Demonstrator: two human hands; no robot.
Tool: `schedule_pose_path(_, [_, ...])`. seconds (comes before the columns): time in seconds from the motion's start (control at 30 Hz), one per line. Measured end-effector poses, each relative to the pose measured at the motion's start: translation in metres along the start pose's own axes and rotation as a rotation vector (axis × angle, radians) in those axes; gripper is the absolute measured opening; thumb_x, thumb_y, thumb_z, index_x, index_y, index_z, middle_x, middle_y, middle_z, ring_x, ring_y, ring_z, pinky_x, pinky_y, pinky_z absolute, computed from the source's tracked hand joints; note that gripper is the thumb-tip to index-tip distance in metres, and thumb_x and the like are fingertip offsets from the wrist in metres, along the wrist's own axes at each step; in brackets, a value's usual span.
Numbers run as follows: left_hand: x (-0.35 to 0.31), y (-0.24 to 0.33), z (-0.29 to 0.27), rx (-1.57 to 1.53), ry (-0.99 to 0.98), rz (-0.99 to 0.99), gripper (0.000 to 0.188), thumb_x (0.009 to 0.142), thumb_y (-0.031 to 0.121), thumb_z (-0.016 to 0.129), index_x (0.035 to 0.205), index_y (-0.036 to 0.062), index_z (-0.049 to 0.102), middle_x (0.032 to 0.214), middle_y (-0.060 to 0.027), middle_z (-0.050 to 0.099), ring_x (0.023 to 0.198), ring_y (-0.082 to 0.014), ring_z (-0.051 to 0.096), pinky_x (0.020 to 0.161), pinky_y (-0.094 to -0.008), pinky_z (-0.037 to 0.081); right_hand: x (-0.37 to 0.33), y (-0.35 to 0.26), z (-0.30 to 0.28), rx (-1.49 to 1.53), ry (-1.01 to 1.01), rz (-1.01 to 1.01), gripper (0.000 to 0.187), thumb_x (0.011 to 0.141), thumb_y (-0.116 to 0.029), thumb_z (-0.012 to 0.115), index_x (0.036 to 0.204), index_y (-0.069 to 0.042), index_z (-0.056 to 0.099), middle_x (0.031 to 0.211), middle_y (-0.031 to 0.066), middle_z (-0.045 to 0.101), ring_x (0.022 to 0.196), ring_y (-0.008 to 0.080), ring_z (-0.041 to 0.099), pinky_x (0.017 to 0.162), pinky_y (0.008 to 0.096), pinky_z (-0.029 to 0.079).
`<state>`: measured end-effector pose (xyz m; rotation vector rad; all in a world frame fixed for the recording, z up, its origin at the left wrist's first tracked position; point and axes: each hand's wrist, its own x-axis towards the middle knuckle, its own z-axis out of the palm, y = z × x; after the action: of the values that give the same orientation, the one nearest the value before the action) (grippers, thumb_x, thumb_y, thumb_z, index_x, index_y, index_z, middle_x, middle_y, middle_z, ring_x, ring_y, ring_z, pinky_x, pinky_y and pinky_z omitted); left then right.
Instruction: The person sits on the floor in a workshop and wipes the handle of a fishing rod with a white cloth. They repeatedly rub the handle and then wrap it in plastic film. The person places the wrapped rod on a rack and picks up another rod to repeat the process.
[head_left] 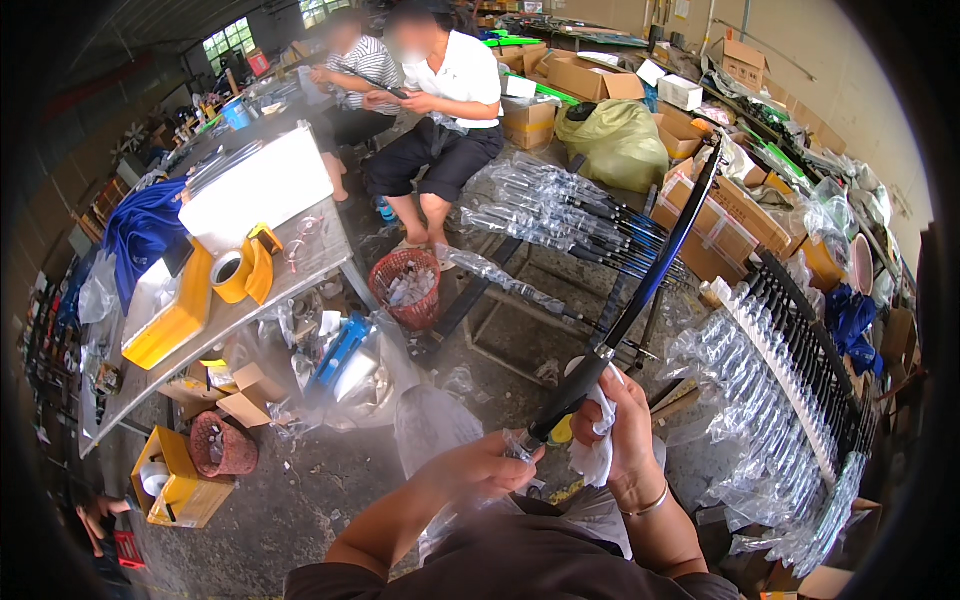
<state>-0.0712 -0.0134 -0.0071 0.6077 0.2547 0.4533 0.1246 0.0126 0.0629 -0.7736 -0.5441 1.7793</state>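
Observation:
A fishing rod [655,272], black with a blue section, slants up and to the right in front of me. My left hand [492,466] is closed around its lower end, near the dark grip [567,398], with clear plastic beside the fingers. In my right hand [628,425] is a crumpled white cloth [592,445], pinched against the rod just above the left hand. The right fingers partly hide the cloth. A bracelet circles my right wrist.
Many plastic-wrapped rods lie on a rack [560,210] ahead and on a toothed stand [775,370] at right. A red basket [405,288] stands on the floor. Left is a table [320,235] with tape rolls [230,272]. Two seated people [455,80] work beyond; cardboard boxes [580,75] are behind.

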Motion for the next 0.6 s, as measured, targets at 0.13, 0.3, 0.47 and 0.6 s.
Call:
schedule_pose_path(0.13, [-0.0018, -0.0003, 0.0013, 0.025, 0.063, -0.03, 0.026, 0.088, 0.021, 0.063, 0.1, 0.0094, 0.043, 0.061, 0.002, 0.039, 0.041, -0.0023, 0.031, 0.035, -0.0182, 0.023, -0.0003, -0.0005, -0.001, 0.022, 0.005, 0.011, 0.026, 0.095, -0.026, 0.05, 0.097, -0.002, 0.058, 0.056, 0.0006, 0.047, 0.039, 0.0084, 0.039, 0.034, 0.0207, 0.03])
schedule_pose_path(0.3, [-0.0012, -0.0011, 0.0004, 0.038, 0.079, -0.043, 0.025, 0.088, 0.02, 0.063, 0.101, 0.0096, 0.044, 0.062, 0.0016, 0.04, 0.041, -0.0022, 0.031, 0.035, -0.0182, 0.024, 0.0002, -0.0017, -0.005, 0.033, 0.01, 0.027, 0.027, 0.096, -0.026, 0.048, 0.097, -0.002, 0.059, 0.056, 0.0005, 0.047, 0.038, 0.0085, 0.038, 0.034, 0.021, 0.031])
schedule_pose_path(0.47, [-0.002, -0.0038, 0.0001, 0.065, 0.128, -0.058, 0.024, 0.088, 0.016, 0.062, 0.102, 0.0103, 0.044, 0.062, 0.0013, 0.04, 0.041, -0.002, 0.031, 0.036, -0.0179, 0.024, -0.0018, -0.0059, -0.0041, 0.049, -0.013, 0.046, 0.021, 0.096, -0.022, 0.047, 0.091, -0.004, 0.056, 0.057, -0.0001, 0.046, 0.042, 0.0078, 0.04, 0.037, 0.0209, 0.032])
schedule_pose_path(0.6, [-0.0013, -0.0038, -0.0008, 0.076, 0.102, -0.055, 0.024, 0.088, 0.016, 0.062, 0.102, 0.0103, 0.043, 0.062, 0.0013, 0.04, 0.042, -0.0022, 0.031, 0.036, -0.018, 0.024, -0.0038, -0.0086, -0.0035, 0.071, -0.011, 0.064, 0.021, 0.097, -0.023, 0.047, 0.092, -0.005, 0.056, 0.056, -0.0002, 0.045, 0.041, 0.0085, 0.04, 0.037, 0.0214, 0.032])
